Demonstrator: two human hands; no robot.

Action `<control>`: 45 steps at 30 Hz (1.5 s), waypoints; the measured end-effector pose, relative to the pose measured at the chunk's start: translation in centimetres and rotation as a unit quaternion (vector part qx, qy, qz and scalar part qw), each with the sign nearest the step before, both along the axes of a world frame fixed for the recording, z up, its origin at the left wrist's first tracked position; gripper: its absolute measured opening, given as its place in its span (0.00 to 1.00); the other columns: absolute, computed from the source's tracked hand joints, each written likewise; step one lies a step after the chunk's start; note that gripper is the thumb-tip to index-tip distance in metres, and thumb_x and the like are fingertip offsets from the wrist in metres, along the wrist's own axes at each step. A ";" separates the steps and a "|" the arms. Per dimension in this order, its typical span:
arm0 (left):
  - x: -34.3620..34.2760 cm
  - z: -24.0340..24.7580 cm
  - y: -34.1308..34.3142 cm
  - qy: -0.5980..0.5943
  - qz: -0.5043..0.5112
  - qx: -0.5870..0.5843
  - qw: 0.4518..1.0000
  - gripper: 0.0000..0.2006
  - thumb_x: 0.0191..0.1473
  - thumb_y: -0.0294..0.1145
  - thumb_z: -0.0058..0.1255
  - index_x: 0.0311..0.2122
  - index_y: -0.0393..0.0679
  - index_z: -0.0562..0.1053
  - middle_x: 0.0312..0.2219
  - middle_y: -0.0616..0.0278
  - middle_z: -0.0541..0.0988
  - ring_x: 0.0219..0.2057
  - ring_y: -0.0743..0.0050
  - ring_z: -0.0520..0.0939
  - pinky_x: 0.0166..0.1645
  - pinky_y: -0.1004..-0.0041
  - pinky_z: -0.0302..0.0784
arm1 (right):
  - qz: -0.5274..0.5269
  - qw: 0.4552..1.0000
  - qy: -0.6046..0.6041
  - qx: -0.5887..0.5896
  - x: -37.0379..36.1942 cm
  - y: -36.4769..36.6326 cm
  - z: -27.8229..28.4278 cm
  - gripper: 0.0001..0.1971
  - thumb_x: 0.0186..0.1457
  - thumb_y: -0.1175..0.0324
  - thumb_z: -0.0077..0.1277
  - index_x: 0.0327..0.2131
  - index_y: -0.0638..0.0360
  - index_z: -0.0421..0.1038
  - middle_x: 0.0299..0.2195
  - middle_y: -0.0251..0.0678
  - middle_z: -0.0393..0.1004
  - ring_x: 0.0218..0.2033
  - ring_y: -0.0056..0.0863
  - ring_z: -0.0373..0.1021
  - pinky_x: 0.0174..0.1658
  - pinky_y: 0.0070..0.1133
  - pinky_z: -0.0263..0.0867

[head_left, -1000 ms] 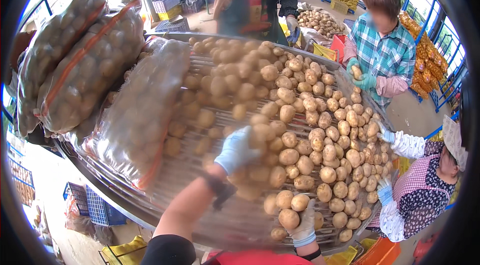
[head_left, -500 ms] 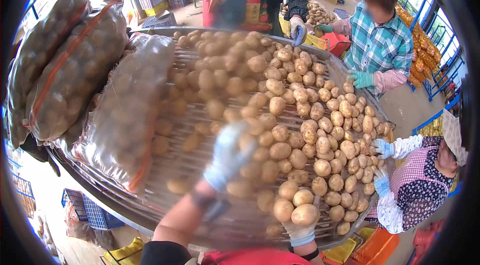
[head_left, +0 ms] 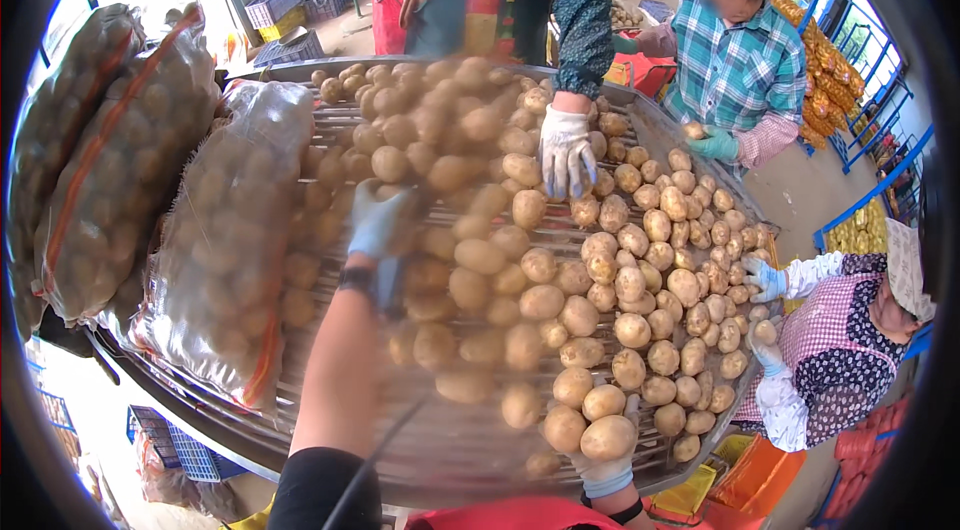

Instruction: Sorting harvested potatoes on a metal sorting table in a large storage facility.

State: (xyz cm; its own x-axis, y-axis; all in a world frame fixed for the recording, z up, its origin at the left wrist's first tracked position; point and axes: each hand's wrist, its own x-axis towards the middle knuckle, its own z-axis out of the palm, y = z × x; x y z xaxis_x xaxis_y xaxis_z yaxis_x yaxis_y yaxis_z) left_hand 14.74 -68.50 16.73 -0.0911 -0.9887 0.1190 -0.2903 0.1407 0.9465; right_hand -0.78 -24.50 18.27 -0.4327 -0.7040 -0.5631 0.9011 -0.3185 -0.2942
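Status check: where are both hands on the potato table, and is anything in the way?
Left hand gloved, reaching over loose brown potatoes, grip unclear. Right hand at near rim, mostly hidden. Co-worker's white-gloved hand working opposite.

We see bright daylight behind stacked plastic crates (head_left: 268, 8) up top. Blue metal racks (head_left: 868, 130) at right hold orange mesh sacks (head_left: 822, 52).

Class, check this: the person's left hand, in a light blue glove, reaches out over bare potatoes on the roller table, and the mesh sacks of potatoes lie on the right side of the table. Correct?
Not quite. In the head view the mesh sacks lie on the left side of the roller table. The rest holds: the gloved left hand reaches over the potatoes.
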 end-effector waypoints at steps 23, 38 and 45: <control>-12.6 6.7 40.8 0.198 -0.344 0.682 0.614 0.37 0.57 0.65 0.38 0.53 0.37 0.69 0.36 0.51 0.79 0.28 0.62 0.81 0.26 0.69 0.80 | -0.238 0.921 0.139 -0.276 1.3 19.8 0.7 0.25 0.59 0.52 0.44 0.51 0.64 0.66 0.48 0.43 0.69 0.47 0.37 0.68 0.50 0.32 0.68; -16.2 2.2 52.7 0.055 -0.621 0.536 0.570 0.30 0.64 0.55 0.37 0.60 0.41 0.64 0.52 0.55 0.71 0.51 0.66 0.74 0.53 0.68 0.72 | -0.340 0.831 0.358 0.254 1.7 27.9 -10.4 0.26 0.59 0.51 0.50 0.55 0.56 0.62 0.48 0.43 0.68 0.47 0.36 0.70 0.53 0.37 0.68; -13.9 3.1 49.7 -0.102 -0.782 0.260 0.557 0.24 0.65 0.41 0.45 0.60 0.38 0.63 0.50 0.60 0.73 0.50 0.74 0.72 0.54 0.74 0.69 | -0.211 0.766 0.499 0.345 1.9 25.3 -8.5 0.23 0.60 0.57 0.49 0.55 0.57 0.64 0.48 0.38 0.68 0.48 0.32 0.68 0.51 0.30 0.68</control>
